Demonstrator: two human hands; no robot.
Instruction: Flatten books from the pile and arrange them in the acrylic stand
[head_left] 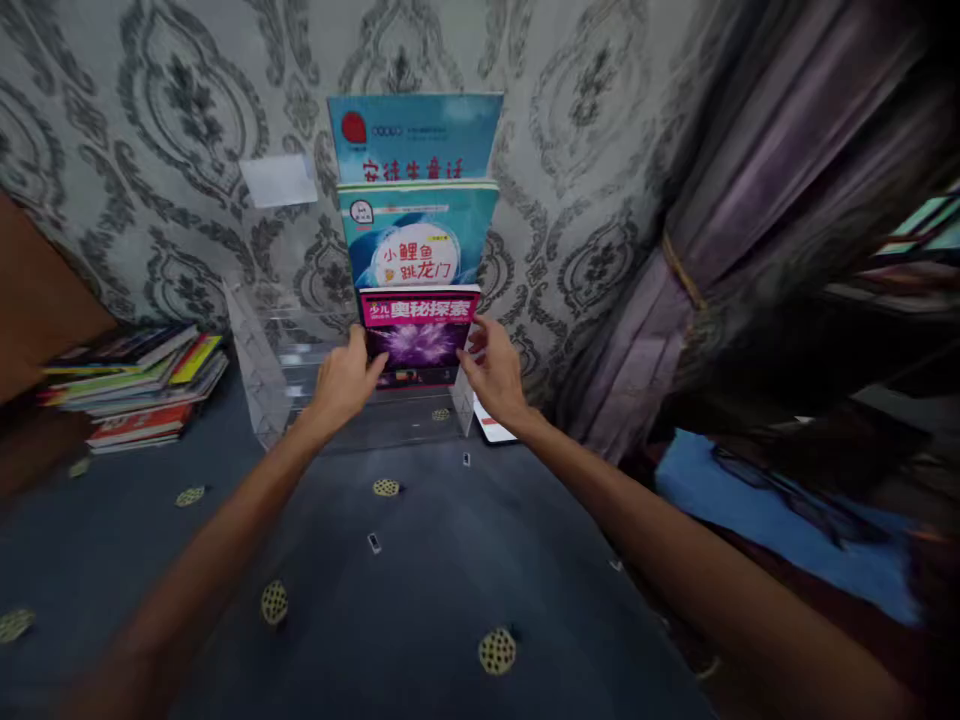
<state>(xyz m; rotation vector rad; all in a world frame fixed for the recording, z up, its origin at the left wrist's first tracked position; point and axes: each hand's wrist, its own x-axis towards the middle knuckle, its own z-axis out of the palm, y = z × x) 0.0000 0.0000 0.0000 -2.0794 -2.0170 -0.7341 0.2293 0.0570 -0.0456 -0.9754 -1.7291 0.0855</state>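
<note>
A clear acrylic tiered rack stands on the dark blue cloth against the patterned wall. Three books stand in its right column: a blue one at the top, a teal one in the middle, and a magenta-and-purple one in the lowest tier. My left hand grips the purple book's left edge. At its right edge my right hand pinches it with thumb and fingers. The book stands upright, its lower part behind the clear front.
A stack of several colourful books lies at the left on the cloth. A white card peeks out right of the rack. Purple curtains hang at the right, with a blue cloth below. The rack's left column holds no books.
</note>
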